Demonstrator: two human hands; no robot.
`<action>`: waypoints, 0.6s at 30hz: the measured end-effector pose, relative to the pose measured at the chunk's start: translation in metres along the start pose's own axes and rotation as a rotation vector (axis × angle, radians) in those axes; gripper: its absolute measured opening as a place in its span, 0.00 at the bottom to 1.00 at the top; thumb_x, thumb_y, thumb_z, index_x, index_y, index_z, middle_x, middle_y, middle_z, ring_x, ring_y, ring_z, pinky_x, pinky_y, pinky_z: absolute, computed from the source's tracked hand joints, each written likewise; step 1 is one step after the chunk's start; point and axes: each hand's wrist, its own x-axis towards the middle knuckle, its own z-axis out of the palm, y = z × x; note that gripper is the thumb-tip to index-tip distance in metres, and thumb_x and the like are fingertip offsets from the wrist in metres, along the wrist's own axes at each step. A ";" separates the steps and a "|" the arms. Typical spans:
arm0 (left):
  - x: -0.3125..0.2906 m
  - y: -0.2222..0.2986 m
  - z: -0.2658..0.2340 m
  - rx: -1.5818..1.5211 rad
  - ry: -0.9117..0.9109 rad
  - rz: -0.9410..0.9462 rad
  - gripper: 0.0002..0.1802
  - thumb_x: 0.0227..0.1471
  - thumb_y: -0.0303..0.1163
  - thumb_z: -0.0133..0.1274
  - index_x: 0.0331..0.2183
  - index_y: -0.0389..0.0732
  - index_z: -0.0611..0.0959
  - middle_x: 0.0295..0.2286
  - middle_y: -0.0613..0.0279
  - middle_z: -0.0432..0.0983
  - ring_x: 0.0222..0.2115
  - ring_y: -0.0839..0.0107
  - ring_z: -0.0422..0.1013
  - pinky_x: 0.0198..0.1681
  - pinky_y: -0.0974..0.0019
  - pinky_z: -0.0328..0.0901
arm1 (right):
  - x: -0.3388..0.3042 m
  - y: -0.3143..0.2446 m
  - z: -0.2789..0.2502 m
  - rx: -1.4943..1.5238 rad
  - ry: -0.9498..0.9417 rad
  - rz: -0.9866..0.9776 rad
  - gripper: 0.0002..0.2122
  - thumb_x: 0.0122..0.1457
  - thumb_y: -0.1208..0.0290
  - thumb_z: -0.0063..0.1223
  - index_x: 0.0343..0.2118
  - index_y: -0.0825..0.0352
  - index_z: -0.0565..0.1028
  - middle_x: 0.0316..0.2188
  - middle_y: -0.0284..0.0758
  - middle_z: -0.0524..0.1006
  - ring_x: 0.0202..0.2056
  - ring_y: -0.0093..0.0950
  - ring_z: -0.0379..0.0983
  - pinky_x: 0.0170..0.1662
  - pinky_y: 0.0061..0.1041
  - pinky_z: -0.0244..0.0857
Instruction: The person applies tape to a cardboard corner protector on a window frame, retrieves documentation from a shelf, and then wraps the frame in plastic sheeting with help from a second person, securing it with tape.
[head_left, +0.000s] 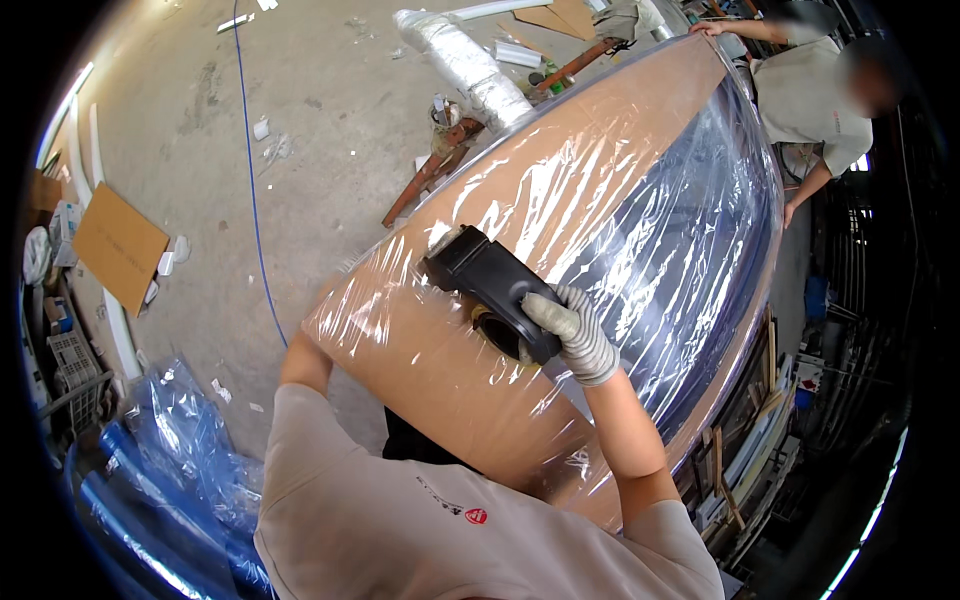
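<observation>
In my right hand point(575, 330), which wears a grey-striped knit glove, is a black tape dispenser point(500, 285). The fingers wrap around its near end, and a tape roll point(497, 333) shows in its side. The dispenser's far end meets the clear plastic film near the left edge of a large panel. This long wrapped panel point(400, 350) is covered with brown cardboard and has a dark glassy area point(660, 260) toward the right. My left forearm point(306, 366) reaches to the panel's near left corner; the hand is hidden behind it, so its fingers do not show.
At the panel's far end another person point(800, 100) has hands on its edge. A silver-wrapped roll point(465, 65) and rusty metal supports point(430, 175) stand beneath. A blue cable point(253, 180) crosses the floor. Blue plastic film point(170, 450) lies at left; stacked strips point(745, 470) line the right.
</observation>
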 end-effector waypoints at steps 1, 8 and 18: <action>-0.016 -0.031 0.024 0.018 -0.059 -0.057 0.18 0.43 0.38 0.54 0.32 0.31 0.77 0.24 0.51 0.75 0.19 0.64 0.72 0.19 0.65 0.68 | -0.004 0.001 -0.007 0.078 -0.013 0.018 0.18 0.49 0.60 0.53 0.35 0.73 0.73 0.24 0.32 0.75 0.24 0.17 0.69 0.28 0.15 0.64; -0.112 -0.112 0.156 0.103 -0.208 -0.180 0.18 0.43 0.38 0.53 0.32 0.32 0.77 0.24 0.51 0.75 0.19 0.64 0.72 0.19 0.65 0.68 | -0.051 0.049 -0.043 -0.143 0.008 -0.123 0.17 0.50 0.60 0.55 0.36 0.70 0.73 0.23 0.28 0.73 0.25 0.15 0.67 0.29 0.15 0.63; -0.192 -0.120 0.324 0.143 -0.124 -0.120 0.19 0.43 0.39 0.53 0.33 0.33 0.76 0.25 0.51 0.75 0.20 0.63 0.72 0.18 0.65 0.68 | -0.358 0.209 -0.244 -0.558 0.052 0.187 0.22 0.45 0.49 0.56 0.24 0.69 0.76 0.16 0.31 0.73 0.21 0.19 0.68 0.26 0.19 0.62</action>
